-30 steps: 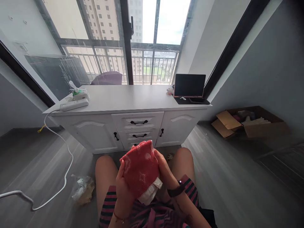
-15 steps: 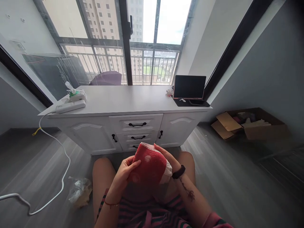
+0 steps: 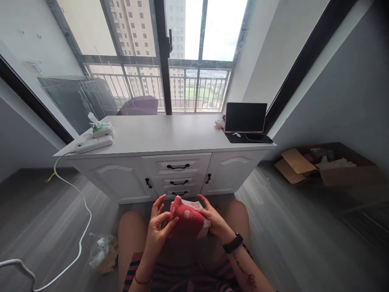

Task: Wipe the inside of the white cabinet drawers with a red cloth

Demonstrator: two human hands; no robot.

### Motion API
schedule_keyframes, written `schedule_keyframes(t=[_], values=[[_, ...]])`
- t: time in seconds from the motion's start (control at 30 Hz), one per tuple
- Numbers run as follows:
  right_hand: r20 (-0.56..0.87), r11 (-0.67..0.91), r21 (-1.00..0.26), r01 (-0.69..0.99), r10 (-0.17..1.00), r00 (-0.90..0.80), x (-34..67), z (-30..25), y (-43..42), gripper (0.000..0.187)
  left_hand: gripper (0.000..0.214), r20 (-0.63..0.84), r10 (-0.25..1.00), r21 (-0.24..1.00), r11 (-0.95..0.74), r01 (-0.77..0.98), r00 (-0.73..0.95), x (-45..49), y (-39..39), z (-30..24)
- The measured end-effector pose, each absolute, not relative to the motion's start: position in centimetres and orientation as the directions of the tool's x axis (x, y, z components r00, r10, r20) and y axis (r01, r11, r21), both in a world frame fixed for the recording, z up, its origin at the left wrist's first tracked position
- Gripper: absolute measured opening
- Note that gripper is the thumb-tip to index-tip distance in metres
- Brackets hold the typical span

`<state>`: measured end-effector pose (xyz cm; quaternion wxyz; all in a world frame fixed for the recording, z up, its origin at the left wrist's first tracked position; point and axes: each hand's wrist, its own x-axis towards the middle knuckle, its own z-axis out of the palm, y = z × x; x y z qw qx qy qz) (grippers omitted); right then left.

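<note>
A red fuzzy cloth with white spots and a white edge point(image 3: 187, 219) is bunched up above my bare knees. My left hand point(image 3: 158, 226) pinches its left side with thumb and forefinger, the other fingers spread upward. My right hand point(image 3: 214, 218), with a black watch on the wrist, grips the cloth's right side where the white edge shows. I sit facing a white cabinet point(image 3: 170, 170) with black handles.
On the cabinet top stand a tablet point(image 3: 245, 117) at the right and a white power strip point(image 3: 94, 144) with a tissue pack at the left. A white cable point(image 3: 79, 215) runs over the floor. A plastic bag point(image 3: 103, 251) lies by my left knee. An open cardboard box point(image 3: 328, 164) sits at the right.
The cloth has been folded down from a tall upright piece into a smaller bundle. Both hands moved forward and lower with it, and the left fingers have spread.
</note>
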<state>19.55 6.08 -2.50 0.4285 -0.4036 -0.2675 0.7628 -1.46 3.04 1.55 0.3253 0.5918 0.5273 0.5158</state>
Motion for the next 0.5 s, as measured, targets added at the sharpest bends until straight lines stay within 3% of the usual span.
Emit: schedule_keyframes(t=[0.1, 0.2, 0.3, 0.4, 0.5], values=[[-0.381, -0.473, -0.854, -0.216, 0.852, -0.358, 19.8, -3.3, 6.5, 0.074, 0.021, 0.37, 0.905, 0.777, -0.425, 0.465, 0.21, -1.6, 2.8, 3.0], [-0.147, -0.17, -0.98, -0.103, 0.969, -0.198, 19.9, -3.1, 6.4, 0.043, 0.013, 0.366, 0.852, 0.641, -0.523, 0.562, 0.375, -1.4, 3.0, 4.0], [0.063, 0.027, -0.992, -0.124, 0.952, -0.298, 19.3, -1.6, 5.6, 0.042, 0.01, 0.361, 0.834, 0.585, -0.551, 0.595, 0.417, -1.0, 3.6, 4.1], [0.066, 0.024, -0.996, -0.088, 0.863, -0.5, 17.9, -0.1, 4.7, 0.062, 0.014, 0.326, 0.859, 0.63, -0.509, 0.586, 0.395, -0.5, 4.5, 3.8], [0.008, -0.004, -1.0, -0.019, 0.823, -0.568, 16.8, 0.7, 4.4, 0.048, 0.015, 0.189, 0.919, 0.745, -0.364, 0.56, 0.345, -0.4, 5.4, 3.9]])
